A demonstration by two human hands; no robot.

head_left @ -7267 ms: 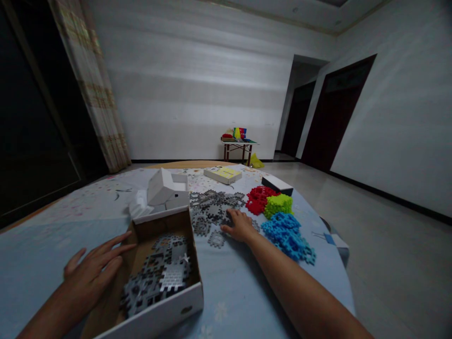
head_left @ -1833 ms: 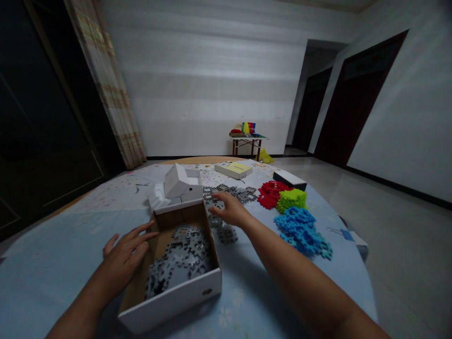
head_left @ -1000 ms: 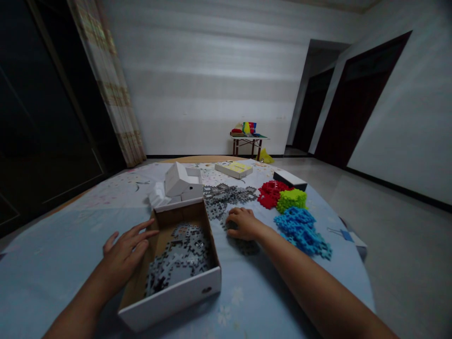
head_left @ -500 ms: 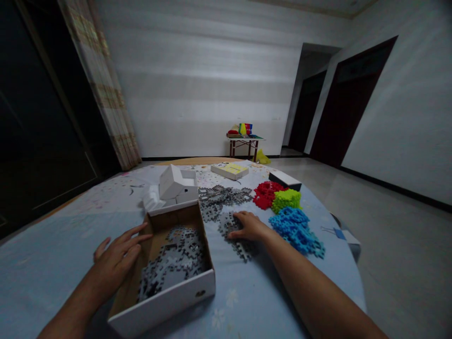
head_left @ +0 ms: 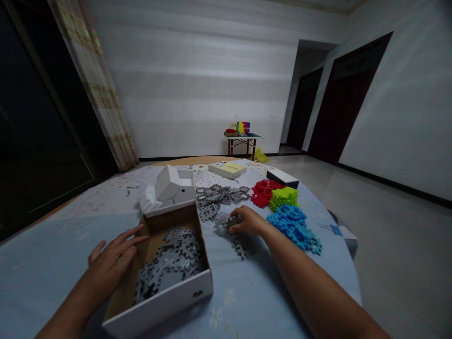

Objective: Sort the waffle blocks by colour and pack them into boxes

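My left hand rests with its fingers stretched over the left wall of an open white cardboard box. Inside the box lie many grey interlocking puzzle pieces with notched edges. To the right of the box, my right hand has its thumb and fingers closed on a grey puzzle piece at a small pile on the table. Its fingertips partly cover the piece. More grey pieces lie just below that hand, and a larger grey heap spreads behind it.
Red pieces, a lime-green stack and a blue pile sit at the right. Behind are a white box lid, a yellow-topped box and a black-and-white box. A floral cloth covers the round table.
My right hand has shifted slightly up and away, its fingers more pinched, and the grey piece under them has moved a little. The left hand stays on the box wall. The view has turned slightly.
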